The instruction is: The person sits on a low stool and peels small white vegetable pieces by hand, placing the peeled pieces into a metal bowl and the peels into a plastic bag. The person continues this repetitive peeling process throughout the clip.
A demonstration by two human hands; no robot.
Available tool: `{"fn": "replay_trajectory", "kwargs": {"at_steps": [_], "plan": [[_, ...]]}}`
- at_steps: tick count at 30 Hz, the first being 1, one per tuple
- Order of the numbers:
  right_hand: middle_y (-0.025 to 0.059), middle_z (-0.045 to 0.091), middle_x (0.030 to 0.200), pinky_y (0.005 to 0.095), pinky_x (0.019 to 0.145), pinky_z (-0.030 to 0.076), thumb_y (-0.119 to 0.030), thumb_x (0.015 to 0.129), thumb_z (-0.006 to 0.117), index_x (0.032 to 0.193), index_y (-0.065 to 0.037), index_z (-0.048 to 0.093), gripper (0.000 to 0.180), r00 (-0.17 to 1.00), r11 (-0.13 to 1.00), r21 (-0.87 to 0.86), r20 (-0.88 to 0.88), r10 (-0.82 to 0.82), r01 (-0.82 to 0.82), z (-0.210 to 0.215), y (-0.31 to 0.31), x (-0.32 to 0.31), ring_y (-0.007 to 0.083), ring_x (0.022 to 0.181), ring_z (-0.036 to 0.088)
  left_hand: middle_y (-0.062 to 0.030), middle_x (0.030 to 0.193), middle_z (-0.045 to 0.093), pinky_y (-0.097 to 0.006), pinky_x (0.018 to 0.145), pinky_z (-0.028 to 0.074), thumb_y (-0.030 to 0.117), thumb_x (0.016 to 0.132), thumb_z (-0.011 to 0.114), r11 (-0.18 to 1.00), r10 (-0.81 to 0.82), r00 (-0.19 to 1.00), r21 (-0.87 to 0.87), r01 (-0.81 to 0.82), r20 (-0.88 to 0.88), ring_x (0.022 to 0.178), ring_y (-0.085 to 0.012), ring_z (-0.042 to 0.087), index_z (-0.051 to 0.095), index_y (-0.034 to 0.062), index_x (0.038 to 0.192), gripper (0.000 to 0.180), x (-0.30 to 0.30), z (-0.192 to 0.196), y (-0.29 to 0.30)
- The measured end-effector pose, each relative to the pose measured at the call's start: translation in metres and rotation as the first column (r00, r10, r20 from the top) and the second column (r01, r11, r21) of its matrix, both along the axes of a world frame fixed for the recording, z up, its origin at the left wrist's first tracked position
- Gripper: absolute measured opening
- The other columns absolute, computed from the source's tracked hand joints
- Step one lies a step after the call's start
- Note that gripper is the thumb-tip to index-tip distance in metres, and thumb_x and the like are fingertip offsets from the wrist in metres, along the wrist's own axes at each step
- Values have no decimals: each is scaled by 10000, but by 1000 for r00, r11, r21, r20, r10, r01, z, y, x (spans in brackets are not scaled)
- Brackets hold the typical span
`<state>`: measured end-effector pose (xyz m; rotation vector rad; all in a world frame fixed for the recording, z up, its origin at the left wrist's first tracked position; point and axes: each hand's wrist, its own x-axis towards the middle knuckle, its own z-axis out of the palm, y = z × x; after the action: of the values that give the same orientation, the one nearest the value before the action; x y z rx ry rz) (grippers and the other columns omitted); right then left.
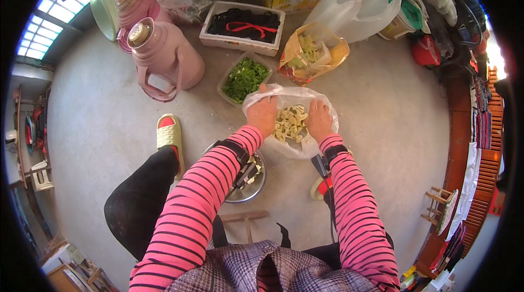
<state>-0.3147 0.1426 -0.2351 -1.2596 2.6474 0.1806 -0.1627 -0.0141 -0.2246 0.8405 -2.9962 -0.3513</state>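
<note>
Head view: left hand [264, 112] and right hand [319, 120] both grip the clear plastic bag [297, 97] of pale chopped vegetable pieces [290, 123] on the grey concrete floor [382, 106].

The clear plastic bag [292, 123] lies between the left hand [263, 113] and right hand [319, 120]; a tray of chopped greens [245, 78] sits just beyond the left hand, a metal bowl [248, 180] beneath its forearm.

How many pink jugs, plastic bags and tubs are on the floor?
Pink jugs: 2
Plastic bags: 3, clear, orange, white
Tubs: 2, greens, dark things
Total: 7
</note>
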Motion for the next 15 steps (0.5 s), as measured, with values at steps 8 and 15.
{"fn": "replay_trajectory", "kwargs": {"at_steps": [8,15], "plan": [[166,587,1138,571,891,440,-142,847,584,1324,7,422,525,978,988,153,-206,9,23,-49,10,-4,342,1186,487,-262,1475,364,-529,898,490,460,758,750,993,93,944,39,-111,315,1210,-395,538,383,56,1419,858,0,-14,-9],[134,584,1076,550,812,451,-138,832,605,1267,-66,478,458,989,987,152,-146,-29,52,-58,19,-8,314,1063,569,-108,1186,589,-600,785,456,362,840,666,991,99,948,56,-121,303,1112,-337,572,561,109,1265,506,-5,-40,-7]]}}
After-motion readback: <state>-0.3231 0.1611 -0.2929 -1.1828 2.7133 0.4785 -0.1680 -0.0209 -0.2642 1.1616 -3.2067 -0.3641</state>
